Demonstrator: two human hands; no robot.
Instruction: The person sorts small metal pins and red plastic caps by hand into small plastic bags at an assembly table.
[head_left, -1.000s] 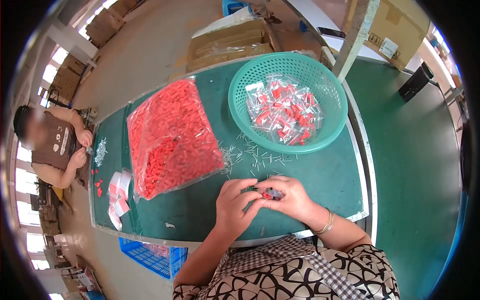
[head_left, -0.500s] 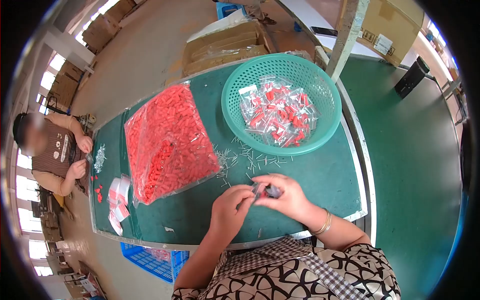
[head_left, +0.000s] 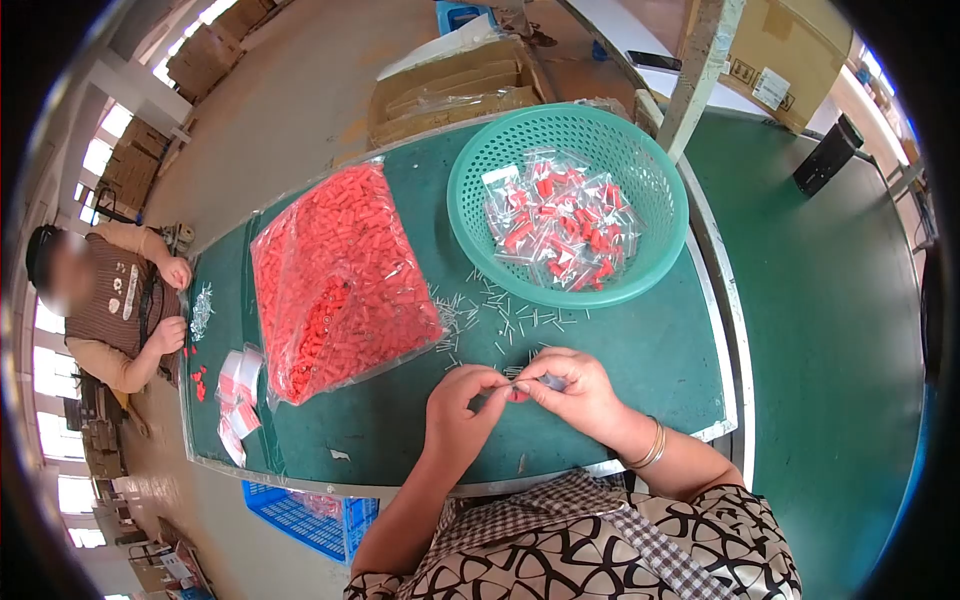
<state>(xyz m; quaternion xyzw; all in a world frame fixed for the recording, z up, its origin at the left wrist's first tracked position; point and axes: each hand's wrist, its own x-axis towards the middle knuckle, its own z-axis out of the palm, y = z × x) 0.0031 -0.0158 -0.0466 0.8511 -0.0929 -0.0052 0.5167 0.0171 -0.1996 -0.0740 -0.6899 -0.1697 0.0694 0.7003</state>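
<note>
My left hand [head_left: 463, 410] and my right hand [head_left: 577, 392] meet over the near part of the green table, fingertips pinching the top edge of a small clear bag [head_left: 519, 394] with something red in it. Just beyond them, loose metal screws [head_left: 510, 315] lie scattered. A large clear bag of red plugs [head_left: 340, 280] rests to the left of the screws. Past my right hand stands a green perforated basket [head_left: 668, 215] holding many small filled bags [head_left: 565, 225].
At the table's left end are flat empty bags [head_left: 238, 395], red pieces [head_left: 200, 383] and screws [head_left: 202, 312]. A co-worker [head_left: 110, 300] sits there. A blue crate [head_left: 300, 525] is below the near edge, a cardboard box [head_left: 450, 90] beyond the far edge. A post [head_left: 700, 80] rises at right.
My fingertips have come together along the small bag's edge, and my right hand's fingers have closed in. The co-worker's hands have moved slightly apart.
</note>
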